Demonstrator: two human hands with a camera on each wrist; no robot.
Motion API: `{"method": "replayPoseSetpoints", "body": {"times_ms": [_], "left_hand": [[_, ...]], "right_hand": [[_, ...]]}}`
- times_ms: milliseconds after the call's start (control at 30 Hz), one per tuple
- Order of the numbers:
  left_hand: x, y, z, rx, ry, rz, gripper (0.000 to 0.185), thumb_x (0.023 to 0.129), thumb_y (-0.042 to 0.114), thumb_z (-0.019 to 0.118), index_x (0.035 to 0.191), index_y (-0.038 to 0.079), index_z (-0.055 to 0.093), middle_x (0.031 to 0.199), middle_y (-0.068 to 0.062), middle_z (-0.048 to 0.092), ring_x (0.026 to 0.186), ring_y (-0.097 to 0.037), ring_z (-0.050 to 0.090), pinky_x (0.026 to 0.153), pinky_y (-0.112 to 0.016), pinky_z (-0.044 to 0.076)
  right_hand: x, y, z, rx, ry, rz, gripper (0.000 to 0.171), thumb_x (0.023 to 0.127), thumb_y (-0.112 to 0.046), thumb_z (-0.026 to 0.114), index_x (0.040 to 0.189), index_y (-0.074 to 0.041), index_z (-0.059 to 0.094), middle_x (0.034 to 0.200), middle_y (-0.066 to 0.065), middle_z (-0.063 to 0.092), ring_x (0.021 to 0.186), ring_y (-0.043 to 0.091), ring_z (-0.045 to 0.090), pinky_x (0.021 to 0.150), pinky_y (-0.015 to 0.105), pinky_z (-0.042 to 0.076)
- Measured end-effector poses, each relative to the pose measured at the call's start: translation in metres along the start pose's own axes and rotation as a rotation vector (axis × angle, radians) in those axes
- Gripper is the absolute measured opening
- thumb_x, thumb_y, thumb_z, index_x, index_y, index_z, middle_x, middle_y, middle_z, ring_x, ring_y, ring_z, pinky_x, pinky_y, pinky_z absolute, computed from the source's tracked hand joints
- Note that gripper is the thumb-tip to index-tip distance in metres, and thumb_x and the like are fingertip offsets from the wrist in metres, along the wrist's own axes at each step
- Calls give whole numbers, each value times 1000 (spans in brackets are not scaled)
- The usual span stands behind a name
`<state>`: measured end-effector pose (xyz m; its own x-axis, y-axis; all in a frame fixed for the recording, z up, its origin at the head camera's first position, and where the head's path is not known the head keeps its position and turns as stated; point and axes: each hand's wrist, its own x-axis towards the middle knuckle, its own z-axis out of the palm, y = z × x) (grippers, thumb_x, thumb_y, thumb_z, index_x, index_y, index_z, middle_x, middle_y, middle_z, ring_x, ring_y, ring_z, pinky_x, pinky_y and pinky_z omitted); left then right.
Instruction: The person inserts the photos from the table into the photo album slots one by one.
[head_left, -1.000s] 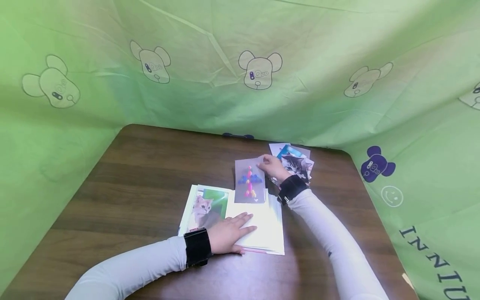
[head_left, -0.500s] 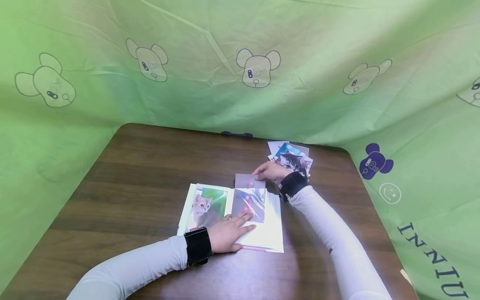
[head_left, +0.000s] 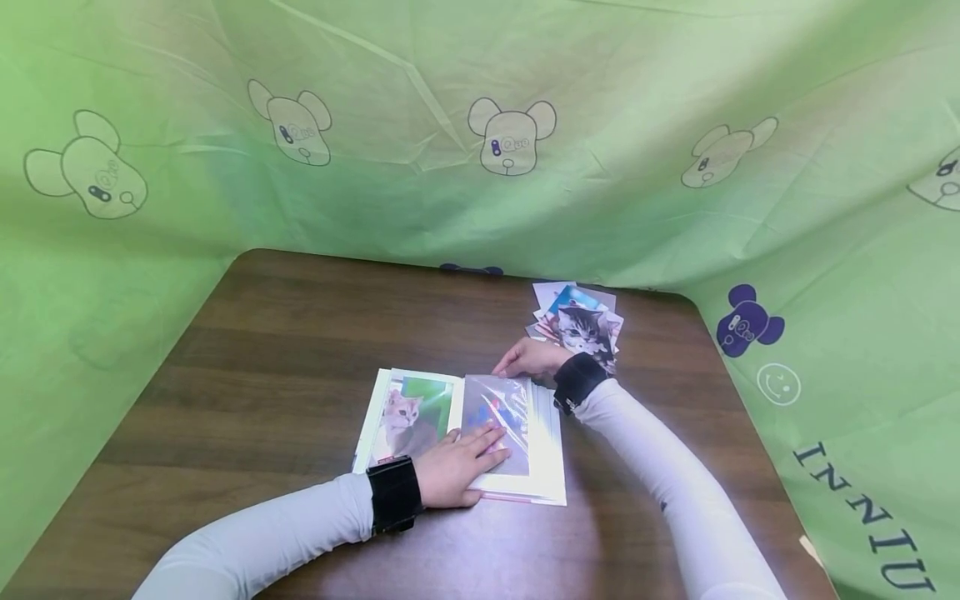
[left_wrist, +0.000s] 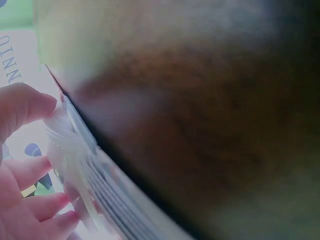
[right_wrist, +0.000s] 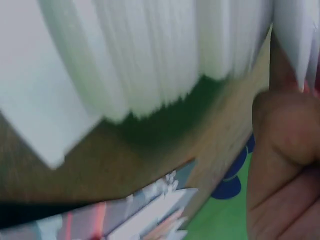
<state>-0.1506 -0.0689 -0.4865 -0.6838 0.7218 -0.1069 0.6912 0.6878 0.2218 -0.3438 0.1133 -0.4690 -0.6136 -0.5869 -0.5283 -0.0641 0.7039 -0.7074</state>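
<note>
Flatly pressed on the open album [head_left: 543, 467], near the table's [head_left: 300, 333] front edge: left hand [head_left: 457, 467], fingers straight and together across the lower part of the right-hand page. Tucked into that page's clear sleeve, almost fully in: a photo [head_left: 498, 417] with bright shapes, glare over it. Pinched at the photo's top edge by the right hand [head_left: 528, 358], fingers curled toward the sleeve opening. Shown on the left page: a cat photo [head_left: 408, 417] against green. Fanned out just beyond the right wrist, near the table's far right corner: a pile [head_left: 581, 321] of loose prints, a kitten on top. Hung behind and around the table: a green sheet [head_left: 480, 192] printed with bear heads. Seen only as blur in both wrist views: page edges and fingertips.
</note>
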Motion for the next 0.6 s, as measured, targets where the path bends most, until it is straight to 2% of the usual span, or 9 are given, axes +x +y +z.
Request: {"method": "replayPoseSetpoints", "body": {"times_ms": [67, 133, 200, 267, 300, 400, 433, 500, 600], "left_hand": [[0, 0, 1, 0, 7, 3, 67, 83, 38, 64, 143, 23, 39, 154, -7, 29, 143, -22, 26, 99, -54, 41], [0, 1, 1, -6, 10, 9, 67, 82, 38, 65, 143, 23, 39, 154, -7, 29, 142, -22, 26, 98, -55, 42], [0, 1, 1, -16, 9, 12, 68, 82, 38, 65, 143, 22, 39, 153, -6, 29, 142, -21, 27, 98, -55, 42], [0, 1, 1, -20, 6, 14, 69, 82, 39, 65, 143, 23, 38, 153, -6, 29, 142, -22, 28, 98, -56, 41], [0, 0, 1, -21, 3, 16, 69, 82, 39, 65, 143, 23, 37, 153, -6, 29, 141, -22, 29, 98, -56, 41], [1, -1, 0, -23, 1, 11, 70, 81, 39, 65, 143, 23, 37, 153, -6, 30, 141, -22, 30, 98, -57, 41], [2, -2, 0, -26, 0, 10, 71, 81, 39, 65, 144, 23, 37, 153, -6, 29, 141, -22, 29, 99, -57, 40], [2, -4, -1, -36, -1, 2, 71, 81, 39, 66, 144, 23, 37, 154, -6, 28, 141, -22, 29, 99, -57, 39], [3, -4, -2, -45, 2, -7, 72, 80, 38, 66, 144, 23, 36, 154, -6, 27, 141, -22, 29, 100, -57, 39]], "right_hand": [[-1, -1, 1, -23, -40, 3, 24, 84, -4, 62, 107, 1, 69, 93, 11, 73, 51, 2, 45, 47, 18, 34], [-3, -2, 1, -72, -87, -30, 25, 84, -3, 61, 108, 2, 68, 98, 13, 72, 55, 1, 47, 50, 17, 37], [-7, -5, 0, -118, -119, -71, 26, 85, -2, 57, 109, 3, 67, 105, 15, 70, 68, 3, 57, 60, 17, 45], [-12, -9, 0, -202, -132, -127, 28, 86, -2, 54, 112, 2, 66, 111, 16, 68, 79, 7, 61, 70, 19, 49], [-16, -12, 1, -248, -130, -152, 29, 87, -3, 52, 113, 2, 65, 113, 17, 67, 87, 11, 64, 78, 22, 51], [-25, -21, 5, -354, -83, -172, 31, 90, -10, 50, 116, -1, 65, 116, 14, 66, 101, 19, 64, 89, 30, 50], [-27, -24, 7, -380, -63, -177, 32, 90, -13, 52, 117, -2, 64, 115, 14, 67, 100, 20, 64, 89, 30, 50], [-30, -27, 10, -358, -22, -154, 32, 90, -18, 56, 116, -1, 63, 108, 15, 69, 96, 22, 65, 86, 33, 50], [-29, -24, 12, -312, 40, -138, 24, 85, -17, 65, 104, -3, 65, 89, 9, 70, 76, 15, 63, 73, 28, 50]]}}
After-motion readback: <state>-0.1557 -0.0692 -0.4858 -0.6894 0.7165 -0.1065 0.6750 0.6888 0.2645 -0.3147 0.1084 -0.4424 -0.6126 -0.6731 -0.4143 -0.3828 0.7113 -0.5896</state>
